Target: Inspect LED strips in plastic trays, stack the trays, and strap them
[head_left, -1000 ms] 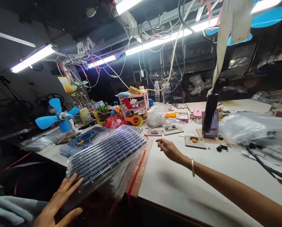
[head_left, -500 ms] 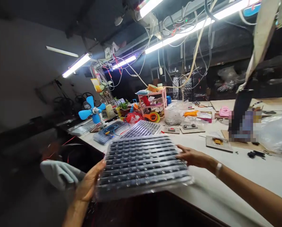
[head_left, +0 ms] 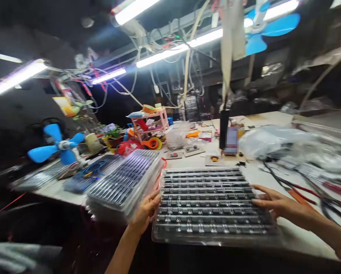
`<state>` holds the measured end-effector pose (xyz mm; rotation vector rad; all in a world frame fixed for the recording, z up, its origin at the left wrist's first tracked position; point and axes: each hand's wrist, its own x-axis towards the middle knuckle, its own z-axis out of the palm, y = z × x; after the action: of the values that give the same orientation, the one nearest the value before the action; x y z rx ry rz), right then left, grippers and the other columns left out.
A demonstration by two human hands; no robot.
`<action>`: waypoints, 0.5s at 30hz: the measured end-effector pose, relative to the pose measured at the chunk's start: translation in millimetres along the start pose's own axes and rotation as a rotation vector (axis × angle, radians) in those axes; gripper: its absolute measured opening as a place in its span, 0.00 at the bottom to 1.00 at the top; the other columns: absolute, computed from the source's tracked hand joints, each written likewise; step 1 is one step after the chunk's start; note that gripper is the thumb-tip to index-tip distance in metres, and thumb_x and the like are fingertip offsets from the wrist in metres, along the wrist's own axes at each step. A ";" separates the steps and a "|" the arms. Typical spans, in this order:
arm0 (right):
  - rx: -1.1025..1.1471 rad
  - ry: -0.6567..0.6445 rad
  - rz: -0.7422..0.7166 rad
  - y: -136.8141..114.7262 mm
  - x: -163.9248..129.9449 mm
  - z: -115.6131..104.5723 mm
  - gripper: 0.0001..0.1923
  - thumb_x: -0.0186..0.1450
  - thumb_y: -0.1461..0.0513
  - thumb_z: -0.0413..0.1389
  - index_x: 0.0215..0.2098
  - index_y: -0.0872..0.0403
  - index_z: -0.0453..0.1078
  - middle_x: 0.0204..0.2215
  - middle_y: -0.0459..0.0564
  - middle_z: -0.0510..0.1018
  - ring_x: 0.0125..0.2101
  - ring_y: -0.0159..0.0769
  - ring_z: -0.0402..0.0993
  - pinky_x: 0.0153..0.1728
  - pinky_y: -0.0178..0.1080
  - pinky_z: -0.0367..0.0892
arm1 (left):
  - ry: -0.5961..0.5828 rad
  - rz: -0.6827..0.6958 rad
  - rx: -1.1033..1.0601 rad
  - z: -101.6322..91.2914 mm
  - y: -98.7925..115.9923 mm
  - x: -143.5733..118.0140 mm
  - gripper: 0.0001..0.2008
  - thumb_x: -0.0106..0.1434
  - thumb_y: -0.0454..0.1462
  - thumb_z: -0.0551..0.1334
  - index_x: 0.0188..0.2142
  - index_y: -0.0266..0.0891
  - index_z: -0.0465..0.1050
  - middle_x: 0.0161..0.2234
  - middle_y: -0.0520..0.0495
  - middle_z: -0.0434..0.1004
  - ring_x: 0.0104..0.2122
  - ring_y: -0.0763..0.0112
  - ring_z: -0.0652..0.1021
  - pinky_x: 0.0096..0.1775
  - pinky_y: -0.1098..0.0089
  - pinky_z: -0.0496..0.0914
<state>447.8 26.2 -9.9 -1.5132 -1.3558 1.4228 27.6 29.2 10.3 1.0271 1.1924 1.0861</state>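
Note:
A clear plastic tray (head_left: 207, 205) with rows of small dark parts is held level in front of me, over the table's near edge. My left hand (head_left: 146, 211) grips its left side, fingers closed on the rim. On the opposite side my right hand (head_left: 270, 201) pinches the edge, with part of the fingers hidden by the tray. Just left of the held tray stands a stack of similar trays (head_left: 124, 179), its top one filled with dark rows.
Blue cable (head_left: 97, 169) lies on more trays at the left, near a blue fan (head_left: 58, 144). A pink rack (head_left: 150, 121) stands behind. Plastic bags (head_left: 279, 140) and red-handled tools (head_left: 304, 192) lie at right. A phone on a stand (head_left: 230, 140) is mid-table.
My view has swung to the right. The held tray has moved right, off the stack it partly covered, and sits over the table edge. Both hands keep their hold.

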 end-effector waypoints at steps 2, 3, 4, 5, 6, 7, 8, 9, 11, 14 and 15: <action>-0.038 0.073 0.068 4.6 -7.1 -10.9 0.41 0.52 0.47 0.60 0.59 0.54 0.57 0.38 0.56 0.76 0.29 0.38 0.74 0.21 0.34 0.66 | -0.061 -0.065 0.174 11.3 -5.0 26.2 0.28 0.49 0.48 0.67 0.47 0.36 0.73 0.30 0.46 0.79 0.25 0.69 0.77 0.24 0.74 0.68; -0.112 0.106 0.067 5.0 -9.7 -13.7 0.38 0.55 0.48 0.58 0.59 0.57 0.58 0.38 0.57 0.76 0.31 0.38 0.74 0.24 0.34 0.67 | -0.103 -0.079 0.238 16.4 -6.7 39.1 0.27 0.48 0.48 0.67 0.46 0.36 0.74 0.32 0.45 0.80 0.28 0.67 0.78 0.26 0.72 0.70; -0.226 0.125 0.048 4.4 -11.4 -15.0 0.34 0.59 0.50 0.54 0.58 0.60 0.59 0.39 0.58 0.77 0.33 0.39 0.75 0.27 0.34 0.68 | -0.146 -0.086 0.289 21.2 -7.6 51.3 0.27 0.48 0.49 0.67 0.44 0.35 0.74 0.34 0.43 0.80 0.31 0.64 0.79 0.30 0.70 0.71; -0.382 0.157 0.013 3.1 -12.1 -15.1 0.29 0.63 0.51 0.50 0.57 0.61 0.61 0.40 0.58 0.77 0.36 0.39 0.75 0.30 0.34 0.69 | -0.182 -0.084 0.338 25.6 -7.9 62.7 0.27 0.48 0.49 0.66 0.43 0.35 0.75 0.36 0.42 0.80 0.35 0.60 0.79 0.34 0.67 0.72; -0.526 0.193 -0.013 1.5 -11.9 -14.1 0.26 0.65 0.53 0.46 0.55 0.61 0.63 0.41 0.59 0.77 0.39 0.40 0.75 0.34 0.35 0.69 | -0.201 -0.068 0.407 29.6 -7.6 72.8 0.26 0.48 0.50 0.64 0.42 0.35 0.75 0.40 0.40 0.79 0.40 0.57 0.79 0.39 0.64 0.72; -0.640 0.231 -0.025 0.1 -11.0 -12.3 0.24 0.67 0.53 0.44 0.52 0.61 0.65 0.42 0.60 0.77 0.41 0.41 0.74 0.37 0.36 0.68 | -0.205 -0.042 0.491 32.8 -7.2 81.5 0.26 0.49 0.51 0.62 0.42 0.35 0.75 0.44 0.39 0.78 0.45 0.55 0.77 0.45 0.61 0.71; -0.726 0.272 -0.023 -1.1 -9.7 -9.9 0.24 0.67 0.53 0.43 0.50 0.62 0.67 0.43 0.61 0.76 0.43 0.43 0.74 0.39 0.37 0.67 | -0.194 -0.007 0.583 35.3 -6.9 88.4 0.27 0.49 0.51 0.61 0.42 0.35 0.74 0.48 0.38 0.76 0.50 0.53 0.74 0.50 0.59 0.67; -0.777 0.311 -0.009 -1.8 -8.4 -7.1 0.24 0.68 0.52 0.43 0.48 0.62 0.68 0.43 0.63 0.76 0.44 0.46 0.73 0.41 0.40 0.66 | -0.174 0.030 0.676 36.8 -6.9 93.5 0.27 0.49 0.51 0.60 0.43 0.35 0.74 0.51 0.37 0.73 0.54 0.52 0.70 0.55 0.58 0.62; -0.855 0.373 0.027 -2.2 -6.5 -0.7 0.25 0.67 0.51 0.44 0.46 0.64 0.69 0.40 0.68 0.76 0.44 0.51 0.73 0.43 0.45 0.65 | -0.130 0.095 0.841 37.5 -9.1 98.3 0.29 0.49 0.51 0.59 0.45 0.34 0.73 0.55 0.36 0.68 0.59 0.51 0.63 0.60 0.57 0.54; -0.967 0.414 0.043 -0.2 -6.0 7.7 0.24 0.68 0.52 0.44 0.43 0.64 0.69 0.37 0.69 0.77 0.42 0.55 0.73 0.42 0.48 0.64 | -0.075 0.126 0.996 34.4 -19.1 95.8 0.28 0.53 0.51 0.55 0.45 0.33 0.73 0.53 0.32 0.70 0.58 0.47 0.64 0.59 0.50 0.52; -0.988 0.420 0.038 1.3 -6.0 9.6 0.24 0.68 0.52 0.43 0.44 0.64 0.69 0.36 0.68 0.77 0.41 0.55 0.74 0.41 0.48 0.64 | -0.043 0.142 1.040 33.3 -23.7 94.1 0.28 0.55 0.51 0.53 0.45 0.33 0.73 0.51 0.31 0.72 0.57 0.45 0.66 0.58 0.49 0.54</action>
<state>439.7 18.4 -11.2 -2.2643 -1.8439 0.3352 67.5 116.1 -26.6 1.9231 1.7057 0.4836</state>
